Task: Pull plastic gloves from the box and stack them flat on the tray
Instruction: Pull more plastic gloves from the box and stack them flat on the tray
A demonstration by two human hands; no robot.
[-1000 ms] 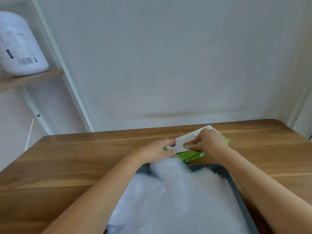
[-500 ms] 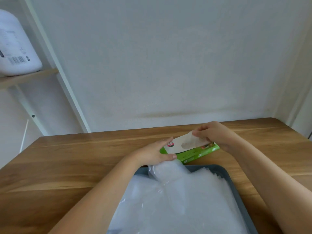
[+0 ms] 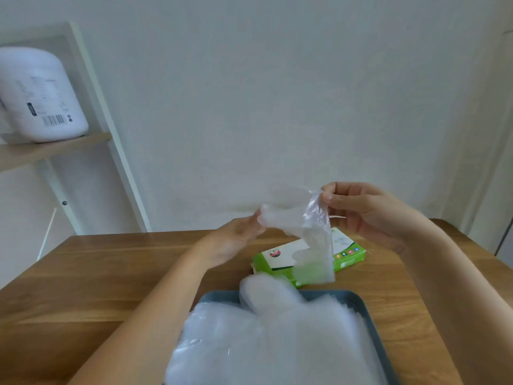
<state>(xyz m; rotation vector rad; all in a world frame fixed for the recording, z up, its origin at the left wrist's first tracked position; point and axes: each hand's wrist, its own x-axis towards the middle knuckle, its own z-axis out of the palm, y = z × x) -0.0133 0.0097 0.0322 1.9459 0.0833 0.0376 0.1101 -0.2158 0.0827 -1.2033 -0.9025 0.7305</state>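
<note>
From my remote seat I see the thin clear plastic glove (image 3: 299,220) up in the air over the far part of the desk, stretched between both hands and clear of everything below. Its top edge runs from one hand to the other, and a long loose flap hangs down in front of the box. The right hand (image 3: 366,215) pinches the upper right corner of the glove between thumb and forefinger, with the other fingers curled beneath. The left hand (image 3: 236,240) is lower and blurred; its fingertips meet the glove's left end and seem closed on it, though I cannot make out each finger. Under the glove, the flat green and white cardboard box (image 3: 349,254) lies near the far edge of the desk, right of the middle, turned at a slant. Just beside it on the near side is the grey-blue plastic tray (image 3: 361,304), which reaches towards the near edge. On the tray is a thick stack of clear plastic gloves (image 3: 277,343), lying mostly flat, and one bunched part of it rises over the tray's far rim. All of this sits on the brown wooden desk (image 3: 111,273). Past the desk's far left corner, a white plastic jug (image 3: 36,98) with a barcode label stands on a wooden shelf board (image 3: 55,148) in a white frame (image 3: 111,134).
</note>
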